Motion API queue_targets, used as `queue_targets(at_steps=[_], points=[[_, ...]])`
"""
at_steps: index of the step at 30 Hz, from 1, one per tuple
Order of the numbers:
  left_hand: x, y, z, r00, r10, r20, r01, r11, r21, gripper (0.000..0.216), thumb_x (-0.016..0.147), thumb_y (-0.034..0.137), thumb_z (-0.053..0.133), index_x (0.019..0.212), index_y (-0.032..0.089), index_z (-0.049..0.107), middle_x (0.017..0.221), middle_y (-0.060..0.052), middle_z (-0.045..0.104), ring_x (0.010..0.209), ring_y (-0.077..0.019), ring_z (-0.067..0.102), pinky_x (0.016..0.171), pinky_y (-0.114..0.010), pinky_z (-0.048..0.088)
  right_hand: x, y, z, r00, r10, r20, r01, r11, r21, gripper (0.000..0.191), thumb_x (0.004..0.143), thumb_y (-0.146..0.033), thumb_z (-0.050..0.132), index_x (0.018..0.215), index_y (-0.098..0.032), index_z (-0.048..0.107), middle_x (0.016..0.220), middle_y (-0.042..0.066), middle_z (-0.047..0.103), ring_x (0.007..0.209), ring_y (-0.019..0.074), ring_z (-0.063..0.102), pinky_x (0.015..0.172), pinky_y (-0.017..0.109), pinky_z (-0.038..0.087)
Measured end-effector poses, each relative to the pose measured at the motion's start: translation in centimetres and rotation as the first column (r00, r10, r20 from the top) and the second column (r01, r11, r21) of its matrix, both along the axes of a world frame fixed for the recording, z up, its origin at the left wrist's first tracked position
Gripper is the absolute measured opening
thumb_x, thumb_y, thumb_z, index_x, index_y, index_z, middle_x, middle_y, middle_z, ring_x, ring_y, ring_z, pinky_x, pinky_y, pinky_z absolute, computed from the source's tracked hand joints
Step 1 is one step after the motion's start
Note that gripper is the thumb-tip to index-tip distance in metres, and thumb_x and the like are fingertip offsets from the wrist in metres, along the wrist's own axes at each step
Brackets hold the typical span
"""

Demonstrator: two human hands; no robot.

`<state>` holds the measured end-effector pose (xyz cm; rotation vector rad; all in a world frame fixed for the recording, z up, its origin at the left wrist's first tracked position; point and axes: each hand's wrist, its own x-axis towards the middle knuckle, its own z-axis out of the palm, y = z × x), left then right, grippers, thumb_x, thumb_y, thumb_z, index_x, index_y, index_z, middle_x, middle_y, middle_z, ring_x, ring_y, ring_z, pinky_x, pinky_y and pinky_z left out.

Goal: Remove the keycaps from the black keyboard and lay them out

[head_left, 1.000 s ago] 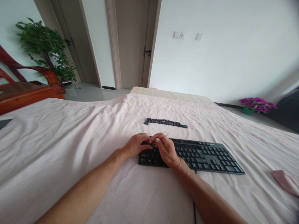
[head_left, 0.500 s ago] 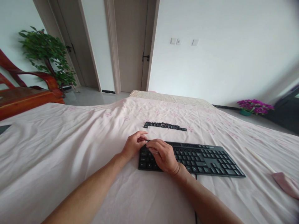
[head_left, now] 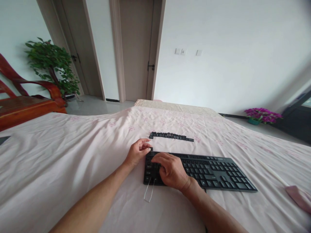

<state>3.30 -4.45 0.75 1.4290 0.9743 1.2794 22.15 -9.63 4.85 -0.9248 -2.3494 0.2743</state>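
Note:
A black keyboard [head_left: 220, 173] lies on the cloth in front of me. At its upper left corner my left hand [head_left: 138, 151] has thumb and fingers pinched at a small black keycap [head_left: 152, 149]. My right hand [head_left: 171, 170] curls over the left part of the keyboard, hiding many keys. It is closed on a keycap puller, whose thin wire loop [head_left: 148, 197] sticks out toward me past the keyboard's near edge; the hand covers part of the puller. Beyond the keyboard lies a row of loose black keycaps [head_left: 167, 135].
A pale pink floral cloth [head_left: 97, 155] with folds covers the surface. A pink fabric piece [head_left: 297, 195] lies at the right. Farther off are a wooden chair [head_left: 46, 105], a green plant [head_left: 52, 63] and purple flowers [head_left: 263, 115].
My hands have drawn slightly apart. The puller's wire loop now shows pointing toward me, and a keycap is visible at my left fingertips. The whole view has shifted slightly downward.

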Motion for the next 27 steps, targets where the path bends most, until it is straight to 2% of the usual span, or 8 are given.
queue_targets(at_steps=[3, 5, 9, 13, 17, 19, 23, 27], points=[[0.2, 0.0, 0.1, 1.000, 0.001, 0.022, -0.001, 1.000, 0.001, 0.046, 0.073, 0.027, 0.067, 0.115, 0.014, 0.051, 0.095, -0.005, 0.063, 0.078, -0.0117, 0.062, 0.075, -0.025, 0.049, -0.3, 1.5, 0.0, 0.965, -0.231, -0.123, 0.225, 0.972, -0.065, 0.031, 0.084, -0.014, 0.047, 0.107, -0.026, 0.064, 0.098, 0.004, 0.068, 0.084, 0.0184, 0.063, 0.075, 0.029, 0.047], [0.3, 0.0, 0.2, 1.000, 0.004, 0.012, -0.004, 1.000, -0.001, 0.047, 0.073, 0.028, 0.068, 0.115, 0.016, 0.051, 0.097, -0.004, 0.061, 0.074, -0.0099, 0.060, 0.071, -0.023, 0.048, -0.5, 2.7, -0.2, 0.942, -0.305, -0.137, 0.291, 0.950, -0.115, 0.020, 0.086, -0.024, 0.053, 0.101, -0.026, 0.067, 0.092, 0.003, 0.069, 0.079, 0.0191, 0.064, 0.073, 0.030, 0.047], [0.4, -0.1, 0.2, 1.000, -0.009, 0.004, 0.009, 1.000, 0.000, 0.049, 0.072, 0.031, 0.070, 0.115, 0.018, 0.051, 0.098, -0.003, 0.059, 0.072, -0.0091, 0.059, 0.068, -0.022, 0.047, -0.8, 4.8, -0.9, 0.941, -0.301, -0.157, 0.264, 0.939, -0.222, 0.011, 0.081, -0.026, 0.061, 0.085, -0.024, 0.071, 0.083, 0.002, 0.071, 0.078, 0.0200, 0.065, 0.074, 0.031, 0.047], [0.3, -0.1, 0.0, 0.999, -0.038, 0.021, 0.038, 0.999, 0.009, 0.052, 0.072, 0.031, 0.070, 0.118, 0.020, 0.049, 0.100, -0.003, 0.057, 0.073, -0.0090, 0.059, 0.068, -0.022, 0.047, -0.8, 5.8, -1.4, 0.943, -0.256, -0.212, 0.181, 0.930, -0.319, 0.016, 0.078, -0.025, 0.063, 0.090, -0.023, 0.073, 0.082, 0.002, 0.072, 0.077, 0.0198, 0.066, 0.071, 0.030, 0.048], [0.2, 0.3, -0.1, 0.999, -0.033, 0.036, 0.033, 0.999, -0.005, 0.051, 0.071, 0.031, 0.070, 0.117, 0.020, 0.050, 0.098, -0.003, 0.058, 0.073, -0.0097, 0.059, 0.068, -0.022, 0.047, -0.6, 7.0, -1.2, 0.966, -0.198, -0.166, 0.125, 0.921, -0.370, 0.015, 0.076, -0.026, 0.062, 0.085, -0.022, 0.074, 0.078, 0.001, 0.072, 0.071, 0.0173, 0.065, 0.067, 0.026, 0.047], [0.1, 0.6, -0.3, 0.999, 0.029, 0.036, -0.028, 0.999, -0.021, 0.047, 0.072, 0.031, 0.068, 0.115, 0.019, 0.051, 0.097, -0.003, 0.059, 0.075, -0.0110, 0.060, 0.068, -0.022, 0.047, -0.5, 8.2, -1.0, 0.961, -0.253, -0.108, 0.194, 0.902, -0.387, 0.017, 0.076, -0.028, 0.062, 0.086, -0.021, 0.074, 0.074, 0.001, 0.071, 0.068, 0.0159, 0.064, 0.064, 0.024, 0.046], [-0.3, 1.4, -1.1, 0.971, 0.239, -0.015, -0.240, 0.971, -0.024, 0.040, 0.074, 0.032, 0.064, 0.111, 0.018, 0.056, 0.092, -0.003, 0.061, 0.074, -0.0130, 0.060, 0.067, -0.024, 0.047, -0.3, 11.4, -0.7, 0.871, -0.488, 0.057, 0.479, 0.816, -0.323, 0.020, 0.077, -0.030, 0.061, 0.092, -0.024, 0.074, 0.078, 0.000, 0.072, 0.071, 0.0152, 0.064, 0.065, 0.022, 0.043], [-0.7, 1.9, -1.9, 0.961, 0.266, -0.078, -0.266, 0.964, 0.000, 0.040, 0.073, 0.026, 0.062, 0.112, 0.019, 0.057, 0.093, -0.003, 0.061, 0.072, -0.0123, 0.059, 0.067, -0.024, 0.047, -0.6, 13.7, -1.1, 0.820, -0.555, 0.137, 0.568, 0.761, -0.312, 0.018, 0.074, -0.029, 0.064, 0.088, -0.025, 0.074, 0.079, 0.001, 0.072, 0.073, 0.0161, 0.065, 0.064, 0.022, 0.042]])
